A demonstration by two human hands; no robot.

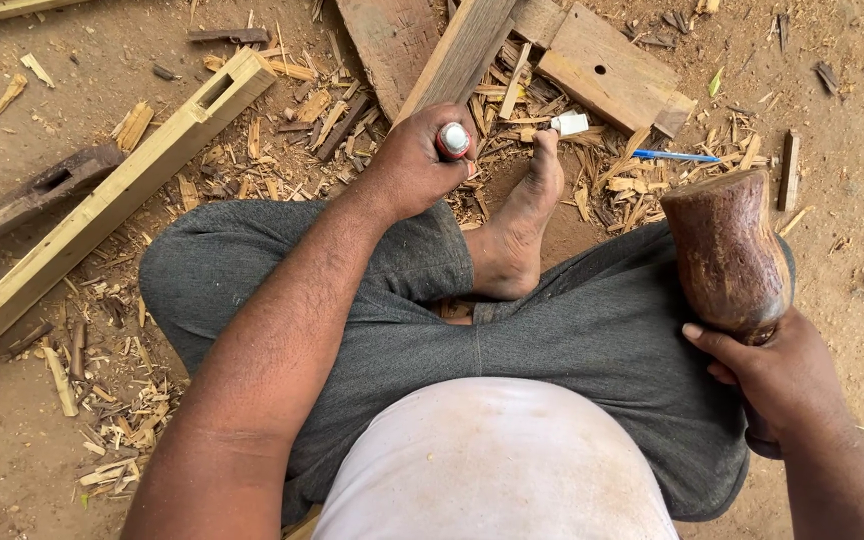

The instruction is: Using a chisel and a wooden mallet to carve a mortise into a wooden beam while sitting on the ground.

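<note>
The left hand [414, 160] is clenched round a red-handled chisel [453, 140] just beside the bare foot [518, 225]; the right hand [777, 375] grips a wooden mallet [728, 252], raised well right of the foot; loose chips [612, 195] crowd beyond its toes.

A dark, worn wooden mallet [727, 250] shows a smooth sheen; the chisel [453, 140] has a glossy metal cap; pale rough-sawn timber [102, 205] lies among splintered chips [112, 400].
</note>
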